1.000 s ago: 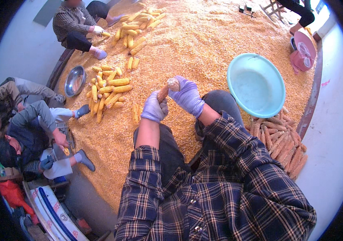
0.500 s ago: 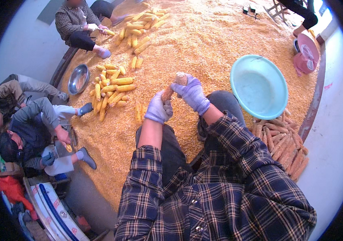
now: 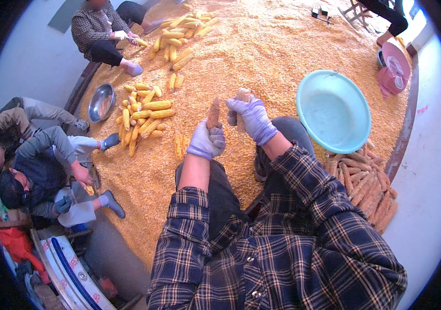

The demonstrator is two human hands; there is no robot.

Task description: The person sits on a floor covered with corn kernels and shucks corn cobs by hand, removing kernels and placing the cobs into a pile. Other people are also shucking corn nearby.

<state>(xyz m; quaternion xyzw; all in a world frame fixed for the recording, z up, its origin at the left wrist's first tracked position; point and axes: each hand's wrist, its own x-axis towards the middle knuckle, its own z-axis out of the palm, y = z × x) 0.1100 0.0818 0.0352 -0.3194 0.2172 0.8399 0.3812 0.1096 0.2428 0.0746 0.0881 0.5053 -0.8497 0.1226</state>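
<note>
My left hand (image 3: 206, 140), in a pale purple glove, grips a stripped reddish corn cob (image 3: 213, 112) that stands upright out of the fist. My right hand (image 3: 252, 119), gloved the same way, holds a second, paler cob (image 3: 242, 96) just to the right of it. Both hands hover above my knees over a wide heap of loose yellow corn kernels (image 3: 261, 46). The two cobs stand side by side, a small gap apart.
A light blue plastic basin (image 3: 333, 111) lies to my right, with a pile of bare cobs (image 3: 366, 181) beside it. Yellow corn ears (image 3: 145, 113) and a steel bowl (image 3: 101, 102) lie at left. Other people sit at the heap's left and far edges.
The hands have drawn apart: the cobs were pressed together one second ago and now stand separately, one in each hand.
</note>
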